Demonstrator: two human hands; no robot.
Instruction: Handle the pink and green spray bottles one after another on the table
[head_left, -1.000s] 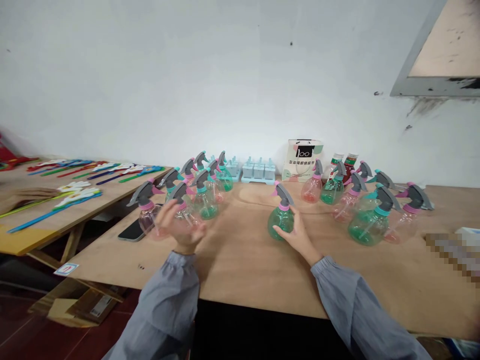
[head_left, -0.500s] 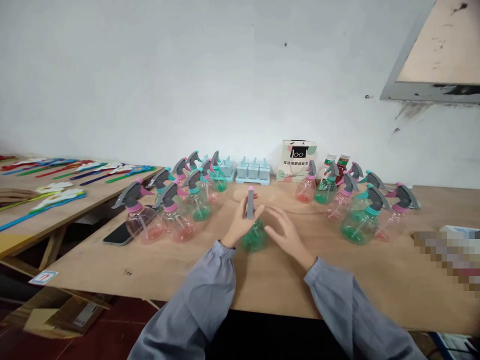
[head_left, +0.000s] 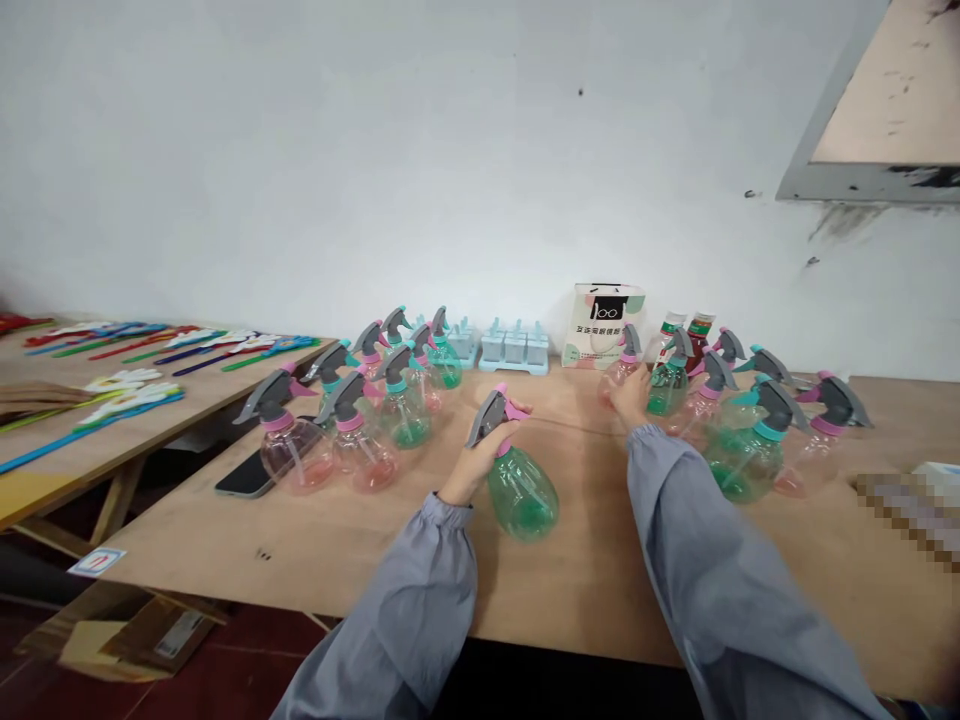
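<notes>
My left hand [head_left: 474, 459] grips a green spray bottle [head_left: 521, 490] by its neck, under the grey and pink trigger head, and holds it tilted just above the plywood table [head_left: 420, 560]. My right hand [head_left: 631, 394] reaches far across to a pink spray bottle [head_left: 621, 368] at the back right; its fingers rest against the bottle, and their grip is not clear. Both arms wear grey sleeves.
Several pink and green spray bottles [head_left: 352, 415] stand in a group at the left, several more [head_left: 750, 420] at the right. A black phone [head_left: 246, 475] lies at the table's left edge. Pale blue moulds [head_left: 514, 347] and a small paper bag [head_left: 604, 322] line the wall. Coloured sticks [head_left: 135, 400] cover a side table.
My left hand has taken the green bottle by the neck and lifted it toward me, tilted. My right hand has let it go and reached out to the pink bottle at the back right.
</notes>
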